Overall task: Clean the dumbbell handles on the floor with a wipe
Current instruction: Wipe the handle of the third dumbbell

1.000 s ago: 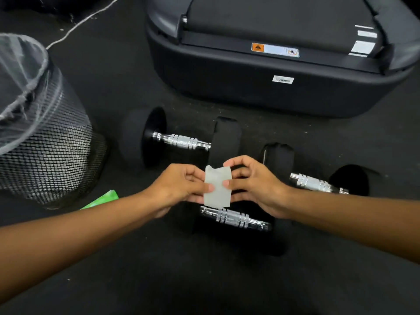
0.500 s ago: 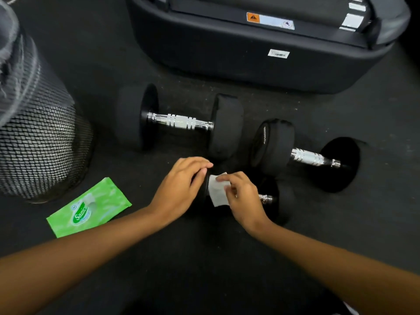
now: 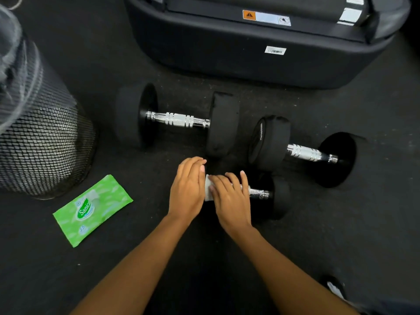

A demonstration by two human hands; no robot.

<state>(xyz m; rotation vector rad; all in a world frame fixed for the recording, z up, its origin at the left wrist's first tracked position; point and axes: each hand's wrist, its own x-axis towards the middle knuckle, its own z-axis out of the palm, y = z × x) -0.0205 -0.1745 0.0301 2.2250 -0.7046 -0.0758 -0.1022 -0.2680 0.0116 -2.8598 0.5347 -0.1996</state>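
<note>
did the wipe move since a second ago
Yes. The wipe was held up in the air above the nearest dumbbell; now it lies down on that dumbbell's handle, under the right hand.

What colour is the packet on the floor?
Bright green, with white patches and a label, the wipes packet shows in the head view.

R hand (image 3: 231, 198) is pressing white wipe (image 3: 208, 187) onto nearest dumbbell's handle (image 3: 258, 193); L hand (image 3: 187, 189) is resting beside it, green wipes pack (image 3: 92, 210) lying nearby.

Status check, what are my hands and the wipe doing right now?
Right hand presses wipe onto nearest dumbbell's handle. Left hand rests flat alongside. Nothing in the way.
</note>
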